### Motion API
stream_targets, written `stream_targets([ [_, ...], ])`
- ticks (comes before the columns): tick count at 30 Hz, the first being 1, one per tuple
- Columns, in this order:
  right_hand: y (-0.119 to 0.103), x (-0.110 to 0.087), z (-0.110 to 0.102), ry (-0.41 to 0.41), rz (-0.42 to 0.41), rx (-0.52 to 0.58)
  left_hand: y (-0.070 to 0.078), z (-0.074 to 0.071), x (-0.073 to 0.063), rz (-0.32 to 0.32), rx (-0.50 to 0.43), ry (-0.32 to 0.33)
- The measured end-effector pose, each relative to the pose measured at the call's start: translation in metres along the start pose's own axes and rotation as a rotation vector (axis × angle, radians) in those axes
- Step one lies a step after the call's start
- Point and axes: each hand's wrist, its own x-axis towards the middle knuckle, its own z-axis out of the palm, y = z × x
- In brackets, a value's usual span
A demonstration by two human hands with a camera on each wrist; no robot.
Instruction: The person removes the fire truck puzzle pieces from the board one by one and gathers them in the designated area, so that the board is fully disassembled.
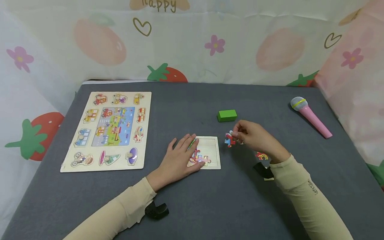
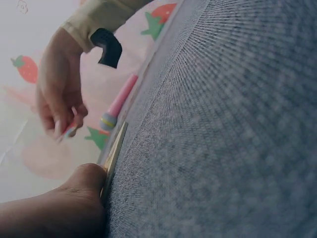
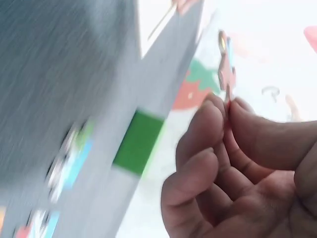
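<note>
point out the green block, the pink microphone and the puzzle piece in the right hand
green block (image 1: pixel 227 116): head view, middle of its visible surface
pink microphone (image 1: pixel 312 118): head view, on its handle
puzzle piece (image 1: pixel 230 141): head view, on its red printed part

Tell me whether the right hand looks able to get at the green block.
Likely yes: the green block lies close beyond the right hand, with nothing seen between them, but that hand pinches a puzzle piece that would probably need setting down first.

Smooth, wood-look puzzle tray (image 1: pixel 210 145); matt, ribbed tablecloth (image 2: pixel 213 124).
</note>
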Motion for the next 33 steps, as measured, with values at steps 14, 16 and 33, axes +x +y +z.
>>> stream_targets([
  [14, 0.057, -0.019, -0.015, -0.114, 0.019, -0.059, -0.001, -0.001, 0.000, -0.007, -0.013, -0.023],
  [16, 0.060, -0.018, -0.013, -0.113, 0.003, -0.075, -0.001, 0.000, 0.000, -0.004, -0.011, -0.021],
  [33, 0.061, -0.017, -0.005, -0.086, 0.013, -0.124, -0.002, 0.001, 0.000, 0.013, 0.024, -0.002],
])
